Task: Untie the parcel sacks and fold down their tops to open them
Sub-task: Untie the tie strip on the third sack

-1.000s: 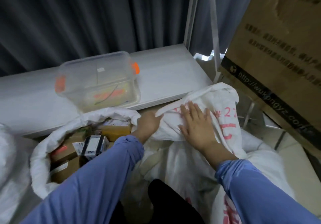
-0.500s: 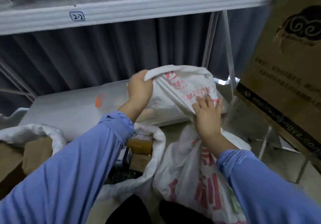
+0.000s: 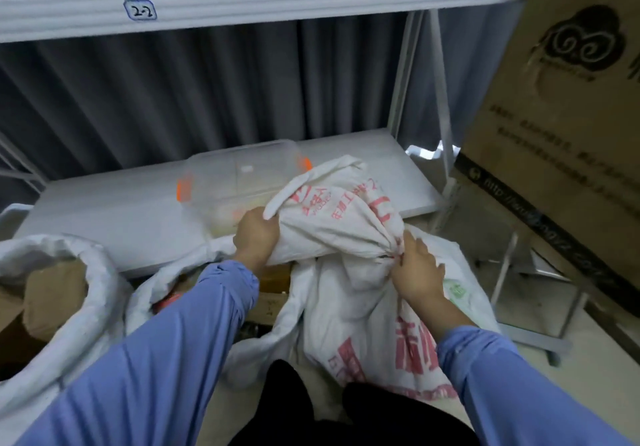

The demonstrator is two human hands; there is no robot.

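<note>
Two opened sacks (image 3: 100, 272) sit beside one tied sack (image 3: 346, 227); left hand (image 3: 256, 236) grips its top, right hand (image 3: 417, 270) pinches its neck.

Sack tie (image 3: 392, 256) mostly behind right hand (image 3: 417, 270); red print (image 3: 414, 345) illegible.

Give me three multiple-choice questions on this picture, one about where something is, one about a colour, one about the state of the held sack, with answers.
1. Where does the clear box stand?
A) on the lower shelf
B) on the floor
C) inside a carton

2. What colour are the box's latches?
A) blue
B) orange
C) green

3. The sack held by the left hand and right hand is:
A) folded open
B) emptied flat
C) tied at its neck

Answers:
1 A, it sits on the shelf behind the sack.
2 B, orange clips show at both ends.
3 C, its neck is bunched under a tie by the right hand.
</note>
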